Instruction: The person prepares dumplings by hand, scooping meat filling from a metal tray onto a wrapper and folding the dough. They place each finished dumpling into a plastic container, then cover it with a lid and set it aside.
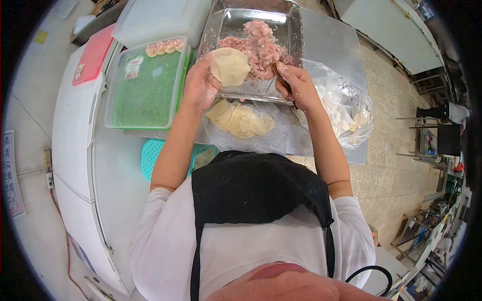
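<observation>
In my left hand (200,86) lies a round, pale dumpling wrapper (230,66), held up flat over the near left side of a clear tray (251,94). My right hand (300,85) grips a dark, narrow spatula-like tool (286,86) by its handle; its far end is at the meat and partly hidden. Pink minced meat (258,42) is heaped in the tray beyond both hands. Just below the tray, a fanned pile of wrappers (241,119) rests on a plastic sheet.
Left of the tray stands a green-bottomed container (145,93) with several filled dumplings (164,47) along its far edge. Stacked clear lids (160,22) lie behind it. A plastic bag (341,108) sits right of my right hand. A turquoise basket (152,156) is below the table edge.
</observation>
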A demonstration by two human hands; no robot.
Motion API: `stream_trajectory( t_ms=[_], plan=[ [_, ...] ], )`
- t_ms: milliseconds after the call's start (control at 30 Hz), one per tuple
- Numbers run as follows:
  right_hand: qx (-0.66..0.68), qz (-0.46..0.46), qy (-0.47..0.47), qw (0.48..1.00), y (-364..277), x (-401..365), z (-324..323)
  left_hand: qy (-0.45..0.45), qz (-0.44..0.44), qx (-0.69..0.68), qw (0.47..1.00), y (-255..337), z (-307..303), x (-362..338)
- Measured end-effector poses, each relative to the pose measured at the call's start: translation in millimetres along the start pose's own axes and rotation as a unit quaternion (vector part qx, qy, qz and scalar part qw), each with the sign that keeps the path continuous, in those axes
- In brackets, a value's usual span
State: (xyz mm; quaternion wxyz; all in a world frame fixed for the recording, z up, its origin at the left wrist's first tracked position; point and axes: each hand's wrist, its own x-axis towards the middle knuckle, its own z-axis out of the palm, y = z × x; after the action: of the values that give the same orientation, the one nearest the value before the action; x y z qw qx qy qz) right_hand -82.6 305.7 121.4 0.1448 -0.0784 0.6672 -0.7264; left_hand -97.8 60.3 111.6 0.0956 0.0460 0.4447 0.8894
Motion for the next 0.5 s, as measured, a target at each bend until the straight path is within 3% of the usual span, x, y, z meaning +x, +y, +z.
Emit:
stream_trajectory(
  t_ms=[167,233,267,333,367,433,467,500],
  plan=[
    [0.007,0.009,0.000,1.000,-6,2,18,0.056,0.012,0.032,0.998,0,12,1],
    [0.010,0.015,0.002,1.000,-4,5,26,-0.018,0.021,-0.102,0.994,6,14,2],
    [0.003,0.001,0.007,1.000,2,9,30,-0.020,0.021,-0.103,0.994,8,17,4],
    [-0.005,-0.013,0.015,1.000,20,19,40,-0.054,0.020,-0.267,0.962,13,20,11],
    [-0.085,-0.026,0.033,0.996,33,23,48,-0.056,0.018,-0.268,0.962,13,15,15],
    [-0.165,-0.037,0.053,0.984,37,27,48,0.046,0.013,-0.252,0.966,7,0,23],
    [-0.344,-0.094,0.046,0.933,32,26,37,0.043,0.012,-0.253,0.967,2,-5,24],
    [-0.509,-0.146,0.037,0.847,27,27,32,0.084,-0.005,-0.231,0.969,-2,-11,25]
  ],
)
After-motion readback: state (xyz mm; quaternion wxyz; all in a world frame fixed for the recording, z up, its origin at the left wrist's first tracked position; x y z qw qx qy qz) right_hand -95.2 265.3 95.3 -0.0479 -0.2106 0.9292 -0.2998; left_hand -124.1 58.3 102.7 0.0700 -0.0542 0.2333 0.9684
